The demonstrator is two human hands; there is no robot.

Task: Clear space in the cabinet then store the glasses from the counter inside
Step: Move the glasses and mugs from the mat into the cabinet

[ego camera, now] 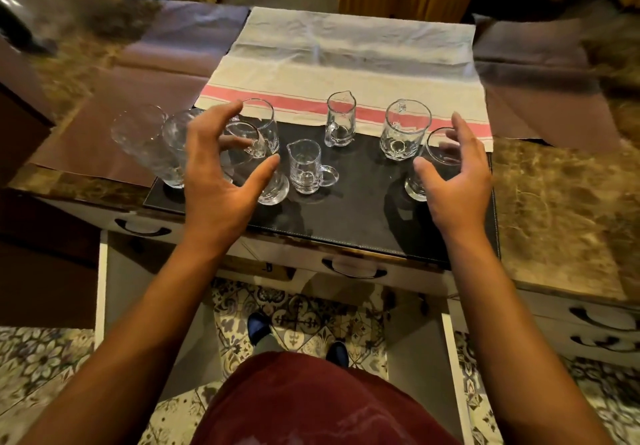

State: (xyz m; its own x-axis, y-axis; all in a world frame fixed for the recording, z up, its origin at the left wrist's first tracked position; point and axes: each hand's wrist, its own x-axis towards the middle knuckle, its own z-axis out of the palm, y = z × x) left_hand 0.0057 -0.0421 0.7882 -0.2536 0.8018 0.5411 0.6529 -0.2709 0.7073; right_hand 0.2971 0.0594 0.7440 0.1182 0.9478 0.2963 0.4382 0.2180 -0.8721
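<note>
Several clear glasses stand on a black mat [353,209] on the marble counter. My left hand [221,181] is open, fingers curled around but apart from a tall glass [252,164] at the mat's left. My right hand [457,174] is open beside a short glass [436,160] at the right, thumb and fingers either side of it. Between them stand a small handled jug [308,167], a second small jug [341,120] and a bigger jug [403,132]. Two more tall glasses [149,139] stand at the left edge. The cabinet doors [102,281] below hang open.
A white cloth with a red stripe [346,73] covers the back of the mat. Brown paper sheets [114,115] lie on the counter at both sides. Drawer handles [353,268] show under the counter's edge. My feet stand on patterned floor tiles [301,320] between the open doors.
</note>
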